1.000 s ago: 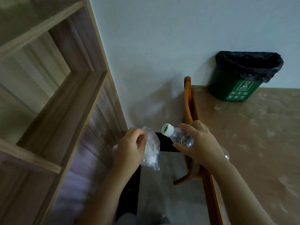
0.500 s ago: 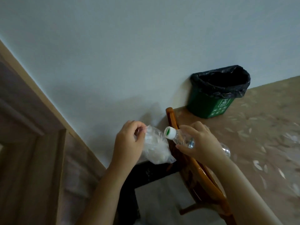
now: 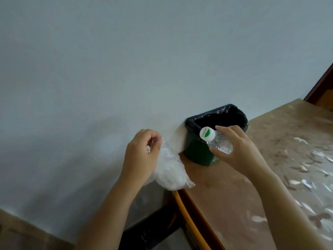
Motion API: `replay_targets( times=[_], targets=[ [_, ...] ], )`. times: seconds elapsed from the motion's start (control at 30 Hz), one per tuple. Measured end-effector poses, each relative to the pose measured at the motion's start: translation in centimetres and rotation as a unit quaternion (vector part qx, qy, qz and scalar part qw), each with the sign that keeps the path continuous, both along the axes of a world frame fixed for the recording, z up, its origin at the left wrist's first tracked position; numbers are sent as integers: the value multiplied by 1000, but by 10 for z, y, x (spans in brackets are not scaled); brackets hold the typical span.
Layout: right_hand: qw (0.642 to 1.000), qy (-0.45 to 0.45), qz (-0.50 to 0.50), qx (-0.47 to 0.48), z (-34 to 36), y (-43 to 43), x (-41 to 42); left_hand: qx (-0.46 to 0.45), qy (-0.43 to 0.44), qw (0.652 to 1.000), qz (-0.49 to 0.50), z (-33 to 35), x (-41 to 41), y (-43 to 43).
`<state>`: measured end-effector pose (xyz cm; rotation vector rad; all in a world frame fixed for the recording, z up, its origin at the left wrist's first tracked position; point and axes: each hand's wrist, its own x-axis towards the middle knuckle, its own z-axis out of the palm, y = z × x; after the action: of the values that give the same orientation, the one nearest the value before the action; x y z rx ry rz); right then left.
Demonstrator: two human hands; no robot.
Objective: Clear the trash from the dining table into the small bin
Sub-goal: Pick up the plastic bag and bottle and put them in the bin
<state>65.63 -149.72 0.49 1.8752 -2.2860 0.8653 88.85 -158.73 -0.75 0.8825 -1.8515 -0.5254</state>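
Head view has us at the corner of the surface (image 3: 243,195) with both pieces of trash already in our grip. Our left hand (image 3: 142,156) is pinched shut on the neck of a crumpled clear plastic bag (image 3: 171,170), which hangs off the surface's edge against the wall. Our right hand (image 3: 236,148) is wrapped around a clear water bottle (image 3: 219,144), white cap tilted up and to the left, the bottle just in front of the small bin (image 3: 196,152).

The bin stands on the surface against the wall, its black liner mouth open (we see nothing inside from here). To do the drop well, we judge the bottle should be carried over the middle of the opening and tipped cap-first before the fingers let go, so it does not bounce off the rim. The bag is light and may cling, so bring it right over the liner and release low.

Both forearms reach forward, wrists slightly bent, the right one nearer the bin.
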Motion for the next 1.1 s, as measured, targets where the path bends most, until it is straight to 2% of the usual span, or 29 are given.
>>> replay_targets(
  times=[0.2,0.4,0.73,1.1],
  targets=[
    [999,-12,-1,-47,37,-42,-60,-17,-9,999,-31,19,-41,-36],
    [998,-52,23,-30,33,-84,-99,-40,-36,997,-56,18,-70,-59],
    [989,-38,-30,141,-22,-110,-148,-23,-50,997,-48,8,-94,-81],
    [986,-27,-155,45,-57,-64,-146,6,0,992,-124,49,-163,-103]
  ],
)
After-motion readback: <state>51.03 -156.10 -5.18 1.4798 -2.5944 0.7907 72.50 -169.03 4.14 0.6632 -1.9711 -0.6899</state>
